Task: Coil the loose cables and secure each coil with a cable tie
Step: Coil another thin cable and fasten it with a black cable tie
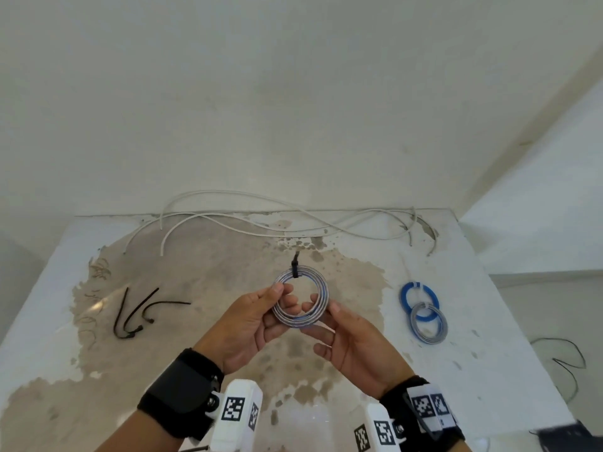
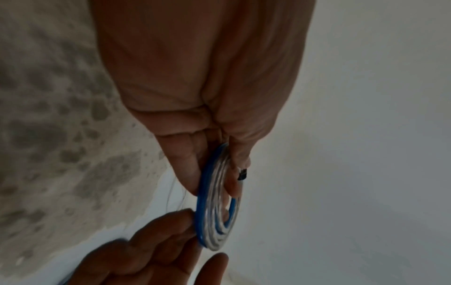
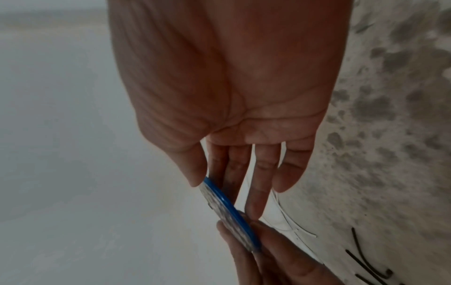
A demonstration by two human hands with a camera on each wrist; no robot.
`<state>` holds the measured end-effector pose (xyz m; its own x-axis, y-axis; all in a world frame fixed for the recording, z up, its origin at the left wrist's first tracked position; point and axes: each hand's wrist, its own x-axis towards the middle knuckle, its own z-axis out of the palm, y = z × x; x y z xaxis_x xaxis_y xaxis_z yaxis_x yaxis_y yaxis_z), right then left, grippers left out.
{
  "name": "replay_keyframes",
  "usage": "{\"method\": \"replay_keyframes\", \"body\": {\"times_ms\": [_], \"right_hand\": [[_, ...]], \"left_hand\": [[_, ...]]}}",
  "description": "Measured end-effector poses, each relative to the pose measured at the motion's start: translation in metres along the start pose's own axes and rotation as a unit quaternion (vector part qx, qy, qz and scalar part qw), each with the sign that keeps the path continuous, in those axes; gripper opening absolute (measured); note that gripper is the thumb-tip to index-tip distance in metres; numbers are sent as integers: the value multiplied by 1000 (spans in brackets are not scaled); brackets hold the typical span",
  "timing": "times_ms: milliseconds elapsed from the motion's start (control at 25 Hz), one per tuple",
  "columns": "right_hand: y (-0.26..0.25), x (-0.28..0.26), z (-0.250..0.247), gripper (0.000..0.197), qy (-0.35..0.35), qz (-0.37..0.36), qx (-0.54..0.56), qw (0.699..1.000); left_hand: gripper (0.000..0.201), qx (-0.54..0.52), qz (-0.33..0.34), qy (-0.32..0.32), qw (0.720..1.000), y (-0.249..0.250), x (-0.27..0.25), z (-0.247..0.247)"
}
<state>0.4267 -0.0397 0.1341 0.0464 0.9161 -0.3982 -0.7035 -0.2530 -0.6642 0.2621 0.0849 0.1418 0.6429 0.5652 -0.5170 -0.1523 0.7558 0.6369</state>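
Both hands pinched one flat coil (image 1: 300, 299) of blue-and-silver cable, held above the table (image 1: 489, 321) — left hand (image 1: 248, 324) with thumb on top and fingers beneath its left rim, right hand (image 1: 352, 340) gripping the lower right rim the same way. From the head view, a black cable tie (image 1: 295, 267) bound the coil at its far edge, tail pointing away. Two finished coils (image 1: 423, 313) lay overlapping on the table to the right; spare black ties (image 1: 137, 313) lay to the left; loose white cables (image 1: 277, 220) sprawled along the wall. From the left wrist, the coil (image 2: 217, 204) showed edge-on, thumb and forefinger clamped on it, the black tie head (image 2: 242, 174) just beside the thumb, the right hand's fingers (image 2: 171, 227) touching the lower rim. From the right wrist — thumb tip and forefinger pinched the blue rim (image 3: 229, 212), remaining fingers extended straight; the left hand's fingers (image 3: 268, 256) held the coil's other end, black ties (image 3: 366, 258) visible beyond.
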Motion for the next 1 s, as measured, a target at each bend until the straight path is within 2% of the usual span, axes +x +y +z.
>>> {"method": "replay_keyframes", "body": {"times_ms": [80, 160, 200, 240, 280, 360, 440, 480, 520, 640, 720, 880, 1000], "right_hand": [[-12, -9, -25, 47, 11, -19, 11, 1000], [-24, -20, -52, 37, 43, -27, -14, 999], [-28, -27, -70, 29, 72, -30, -65, 995], [-31, -35, -84, 23, 104, -29, -146, 983], [-32, -44, -106, 20, 138, -29, -241, 960], [-27, -61, -146, 10, 193, -41, -410, 890], [-18, -75, -187, 4, 243, -60, -517, 819], [-13, -80, -207, 5, 263, -68, -554, 787], [-8, -81, -225, 10, 278, -75, -597, 749], [-2, -76, -256, 13, 314, -84, -713, 621], [0, -67, -265, 14, 328, -75, -749, 571], [6, -52, -278, 27, 310, -3, -775, 551], [12, -55, -285, 27, 323, -9, -774, 544]], "left_hand": [[34, 30, -26, -16, 999, -17, 19, 24], [37, 132, -55, -24, 989, -39, 44, 43], [37, 212, -64, -22, 975, -53, 58, 50], [37, 311, -63, -10, 948, -67, 71, 49], [40, 422, -55, 11, 905, -84, 86, 45], [53, 624, -33, 46, 779, -113, 113, 24], [68, 747, -41, 54, 661, -134, 129, 0], [76, 784, -50, 56, 617, -142, 133, -10], [84, 805, -53, 60, 588, -146, 135, -20], [99, 831, -45, 61, 551, -154, 138, -36], [98, 835, -52, 61, 544, -153, 138, -36], [97, 832, -56, 70, 548, -151, 139, -33], [97, 834, -54, 68, 545, -151, 139, -38]]}}
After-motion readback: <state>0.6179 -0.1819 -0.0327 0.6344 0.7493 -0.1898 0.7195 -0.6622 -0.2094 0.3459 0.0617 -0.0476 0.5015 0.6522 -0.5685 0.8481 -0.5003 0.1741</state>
